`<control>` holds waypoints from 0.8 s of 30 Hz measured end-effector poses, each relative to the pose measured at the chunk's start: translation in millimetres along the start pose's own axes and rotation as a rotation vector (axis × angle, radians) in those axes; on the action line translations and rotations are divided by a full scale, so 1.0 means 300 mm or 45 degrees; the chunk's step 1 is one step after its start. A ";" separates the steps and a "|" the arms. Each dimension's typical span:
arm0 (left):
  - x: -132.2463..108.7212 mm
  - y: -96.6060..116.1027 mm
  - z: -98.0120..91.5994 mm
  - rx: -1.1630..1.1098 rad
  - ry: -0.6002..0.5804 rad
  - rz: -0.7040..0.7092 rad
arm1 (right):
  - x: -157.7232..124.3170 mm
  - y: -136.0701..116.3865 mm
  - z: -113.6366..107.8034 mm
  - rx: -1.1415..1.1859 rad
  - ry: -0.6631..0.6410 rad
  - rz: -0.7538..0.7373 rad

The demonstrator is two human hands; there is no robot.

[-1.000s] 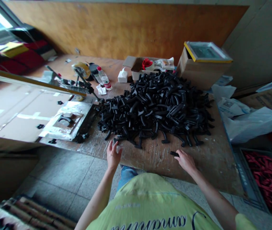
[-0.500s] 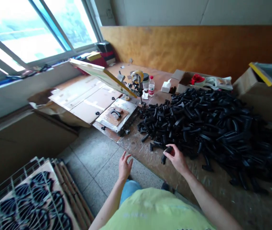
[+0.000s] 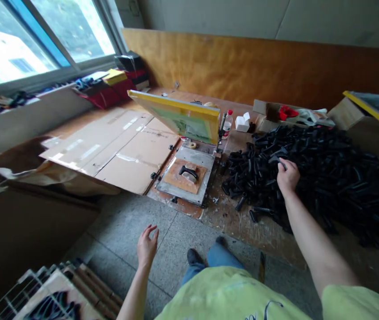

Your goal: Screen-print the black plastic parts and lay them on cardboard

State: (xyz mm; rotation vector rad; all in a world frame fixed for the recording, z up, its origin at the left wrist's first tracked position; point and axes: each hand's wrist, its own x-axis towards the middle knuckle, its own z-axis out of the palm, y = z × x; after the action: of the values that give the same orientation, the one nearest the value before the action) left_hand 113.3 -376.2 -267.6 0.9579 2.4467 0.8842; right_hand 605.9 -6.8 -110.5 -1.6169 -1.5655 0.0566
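Observation:
Over the heap of black plastic handles, my right hand is closed, its fingertips pinching a black plastic handle. My fingers and the pieces around it partly hide its shape. My left hand hangs above the floor, fingers apart and curved, holding nothing. Between the two hands and farther away, one black curved handle lies on a brown pad fixed to a flat metal plate. A yellow-edged screen frame stands tilted up behind that plate.
Flattened cardboard covers the table to the left. A red-capped bottle, a white box and an open carton stand at the back. A wire rack with stacked boards is at lower left.
My right hand has moved forward and right, from the table's front edge to over the heap. My left hand has shifted left and lower, still open. The view has turned slightly.

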 end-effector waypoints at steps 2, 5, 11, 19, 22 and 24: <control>0.118 0.062 -0.012 -0.076 0.019 0.041 | 0.004 0.031 0.017 -0.173 -0.155 -0.039; 0.271 0.196 -0.038 -0.209 0.085 0.112 | -0.014 0.036 0.045 -0.353 -0.156 -0.052; 0.541 0.575 -0.201 -0.573 0.138 0.140 | -0.165 -0.299 0.236 -0.021 -0.316 -0.421; 0.922 1.098 -0.385 -1.269 -0.124 0.576 | -0.484 -0.873 0.679 -0.006 -1.096 -1.157; 1.001 1.187 -0.382 -1.307 -0.371 0.670 | -0.481 -0.886 0.738 -0.110 -1.144 -1.025; 1.024 1.205 -0.373 -1.278 -0.533 0.700 | -0.451 -0.857 0.724 -0.211 -1.062 -0.816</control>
State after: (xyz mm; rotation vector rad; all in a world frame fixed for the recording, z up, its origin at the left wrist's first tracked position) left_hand 9.6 0.5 24.1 1.2078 1.1127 1.6357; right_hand 249.4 -45.3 -165.3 -1.1736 -2.7321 0.2876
